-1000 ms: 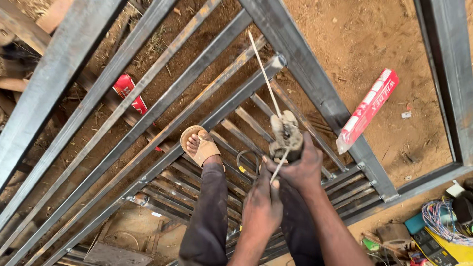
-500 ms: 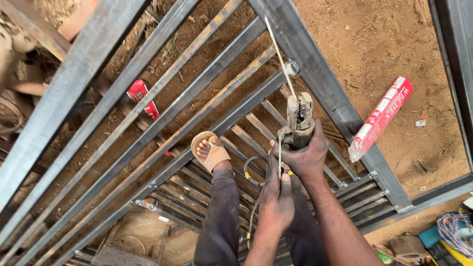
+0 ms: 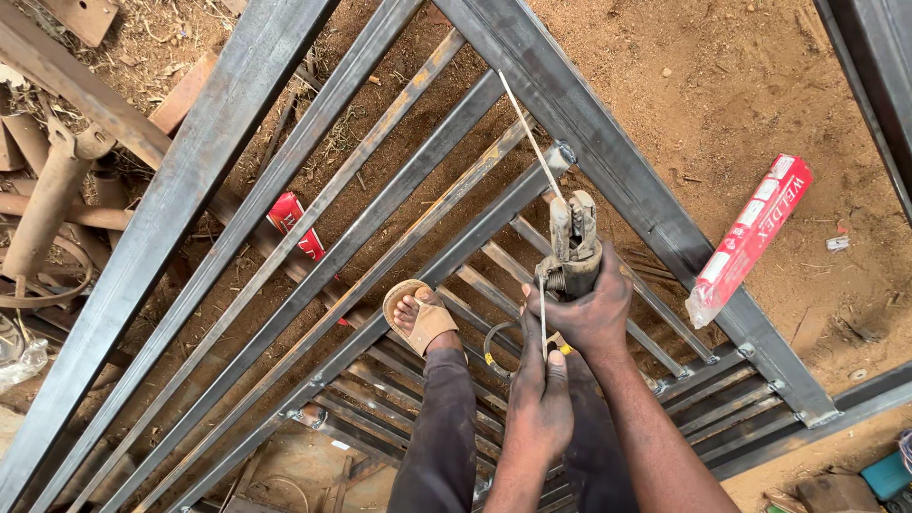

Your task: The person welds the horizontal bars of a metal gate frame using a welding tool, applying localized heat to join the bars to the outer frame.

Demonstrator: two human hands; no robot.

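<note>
Right hand (image 3: pixel 589 309) is clenched round the electrode holder (image 3: pixel 570 242) so its rod (image 3: pixel 532 142) meets the gate frame (image 3: pixel 608 161), left hand (image 3: pixel 540 399) pinching a spare rod (image 3: pixel 542 328)

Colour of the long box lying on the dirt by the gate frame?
Red with white panels, partly in clear plastic: the long box, clearest in the head view.

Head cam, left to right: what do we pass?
Rusty pipe → red box under the bars → sandalled foot → left hand → electrode holder in right hand → red-and-white packet.
</note>
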